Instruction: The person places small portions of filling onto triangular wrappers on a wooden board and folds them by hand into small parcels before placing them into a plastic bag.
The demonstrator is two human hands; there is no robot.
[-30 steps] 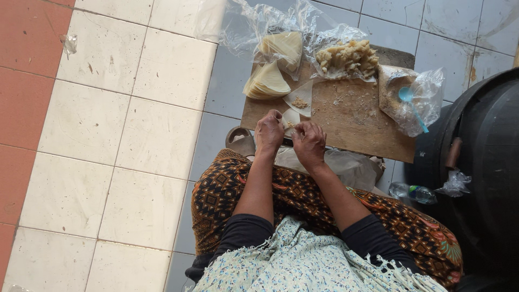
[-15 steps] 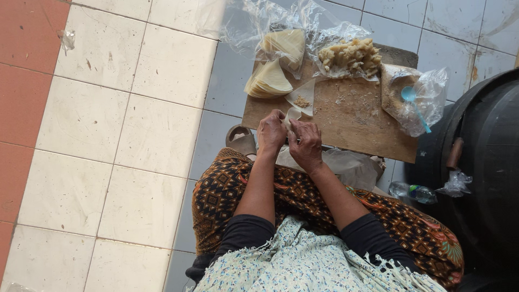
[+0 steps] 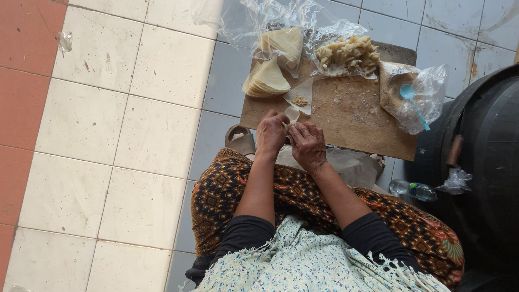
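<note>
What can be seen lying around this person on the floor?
wooden board: one, brown, on the tiled floor ahead of the knees
stacked wrappers: one pile, pale yellow, board's left end
single wrapper: one, white, with a dab of filling, beside the pile
folded pieces: one heap, beige, on plastic at the board's far edge
spoon: one, blue, in a clear bag at the right
plastic bottle: one, clear, right of the lap
left hand, right hand: together pinching a small pale wrapper

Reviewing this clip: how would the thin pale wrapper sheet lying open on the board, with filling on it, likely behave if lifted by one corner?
The wrapper sheet looks very thin and flat, so it would probably flop and sag. The small mound of filling sits loose on it and may slide off. It seems light and likely tears easily.
</note>
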